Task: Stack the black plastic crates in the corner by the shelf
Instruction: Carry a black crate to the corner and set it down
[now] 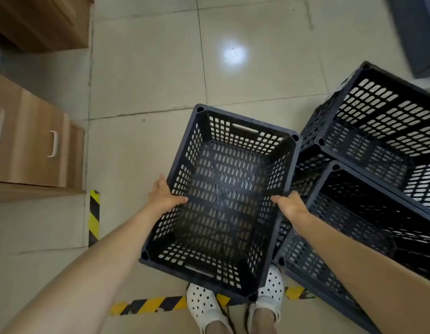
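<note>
Head view: I see one empty crate (221, 198) held over the tiled floor (141, 75), above my shoes (204, 307).
Left hand (164, 195): fingers grasping its left rim.
Right hand (291, 204): fingers grasping its right rim.
Other crates (377, 150): stacked just right, touching it.
Cabinet (31, 143): far left.

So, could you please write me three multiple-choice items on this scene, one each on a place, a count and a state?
1. Where do the other crates sit relative to the held crate?
A. its right
B. its left
C. inside it

2. How many drawer handles show on the wooden cabinet?
A. none
B. two
C. five

3. What is the held crate's state?
A. full of boxes
B. empty
C. upside down

Answers:
1 A: the other crates sit right of it.
2 B: two pale handles show.
3 B: left hand and right hand grip its rims, only the mesh bottom showing.
</note>
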